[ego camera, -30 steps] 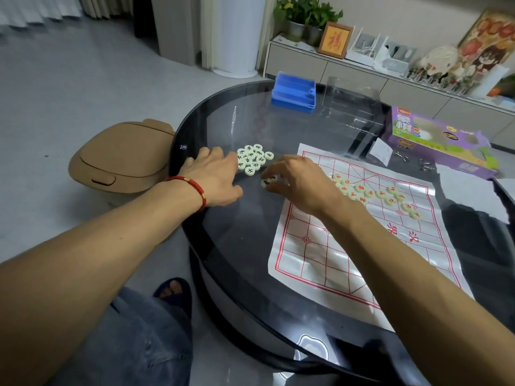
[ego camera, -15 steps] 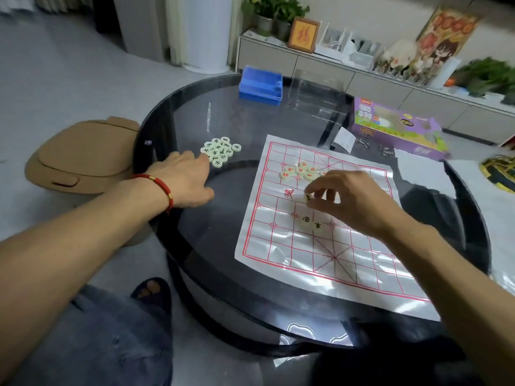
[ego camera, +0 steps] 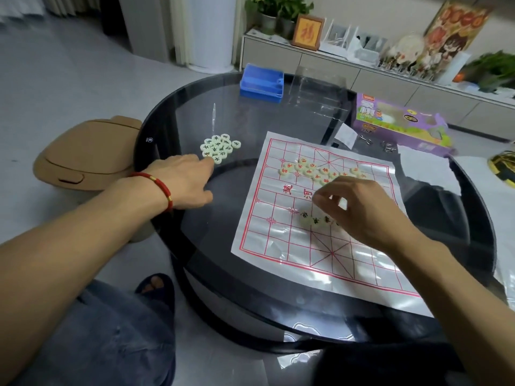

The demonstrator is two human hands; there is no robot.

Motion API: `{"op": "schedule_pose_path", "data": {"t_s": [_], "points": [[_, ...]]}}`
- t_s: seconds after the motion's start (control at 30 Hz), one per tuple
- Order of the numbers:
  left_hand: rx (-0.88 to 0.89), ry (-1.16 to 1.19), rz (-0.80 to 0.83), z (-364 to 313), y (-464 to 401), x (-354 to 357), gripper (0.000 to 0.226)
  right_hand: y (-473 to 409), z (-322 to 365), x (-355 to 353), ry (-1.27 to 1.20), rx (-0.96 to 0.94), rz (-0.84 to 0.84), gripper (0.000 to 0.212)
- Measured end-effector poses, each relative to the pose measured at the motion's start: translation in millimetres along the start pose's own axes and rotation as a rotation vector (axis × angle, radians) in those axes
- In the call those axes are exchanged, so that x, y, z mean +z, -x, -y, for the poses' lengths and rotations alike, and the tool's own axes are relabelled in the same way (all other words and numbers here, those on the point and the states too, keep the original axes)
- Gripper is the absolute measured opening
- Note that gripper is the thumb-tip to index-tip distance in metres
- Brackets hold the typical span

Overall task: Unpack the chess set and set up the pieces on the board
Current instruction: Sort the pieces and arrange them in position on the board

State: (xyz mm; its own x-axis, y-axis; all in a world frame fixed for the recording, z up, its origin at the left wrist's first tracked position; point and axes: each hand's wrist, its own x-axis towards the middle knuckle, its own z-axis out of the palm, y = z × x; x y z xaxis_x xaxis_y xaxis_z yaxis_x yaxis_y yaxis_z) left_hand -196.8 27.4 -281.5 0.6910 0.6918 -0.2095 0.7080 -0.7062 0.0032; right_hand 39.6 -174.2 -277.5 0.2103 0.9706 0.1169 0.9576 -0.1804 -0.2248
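Observation:
A white sheet board with a red grid lies on the round glass table. A cluster of pale black-lettered pieces sits on the glass left of the board. Red-lettered pieces lie bunched on the board's far half. Three black-lettered pieces sit in a row on the near half. My left hand lies flat on the glass, its fingertips touching the near edge of the cluster. My right hand hovers over the board's middle and pinches a pale piece above that row.
A blue box and a clear plastic case stand at the table's far side. A purple carton and white paper lie to the right. A tan bin stands on the floor at the left.
My right hand has carried a piece from beside the cluster over to the near half of the board. My left hand has stayed at the cluster.

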Motion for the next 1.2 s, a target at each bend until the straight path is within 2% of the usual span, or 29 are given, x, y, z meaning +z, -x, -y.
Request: {"op": "schedule_pose_path", "data": {"t_s": [0.1, 0.27, 0.4, 0.57, 0.67, 0.8, 1.0, 1.2], "points": [[0.019, 0.022, 0.034, 4, -3, -4, 0.042, -29, 28, 14, -0.052, -0.109, 0.006, 0.026], [0.052, 0.080, 0.231, 22, -2, -8, 0.070, -95, 73, 49, 0.014, -0.256, -0.061, 0.033], [0.101, 0.090, 0.319, 34, -1, -6, 0.088, -128, 88, 70, 0.064, -0.291, -0.024, 0.038], [0.095, 0.065, 0.333, 33, -1, -2, 0.088, -115, 85, 75, 0.146, -0.329, -0.074, 0.035], [0.096, 0.055, 0.347, 33, -2, -1, 0.087, -105, 83, 70, 0.170, -0.339, -0.038, 0.036], [0.083, 0.044, 0.396, 30, 1, -3, 0.093, -115, 85, 67, 0.117, -0.301, -0.040, 0.040], [0.065, 0.043, 0.411, 26, 6, -4, 0.104, -125, 90, 69, 0.054, -0.280, -0.014, 0.017], [0.056, 0.089, 0.417, 25, 11, -4, 0.104, -90, 78, 46, 0.008, -0.267, -0.075, 0.021]]}}
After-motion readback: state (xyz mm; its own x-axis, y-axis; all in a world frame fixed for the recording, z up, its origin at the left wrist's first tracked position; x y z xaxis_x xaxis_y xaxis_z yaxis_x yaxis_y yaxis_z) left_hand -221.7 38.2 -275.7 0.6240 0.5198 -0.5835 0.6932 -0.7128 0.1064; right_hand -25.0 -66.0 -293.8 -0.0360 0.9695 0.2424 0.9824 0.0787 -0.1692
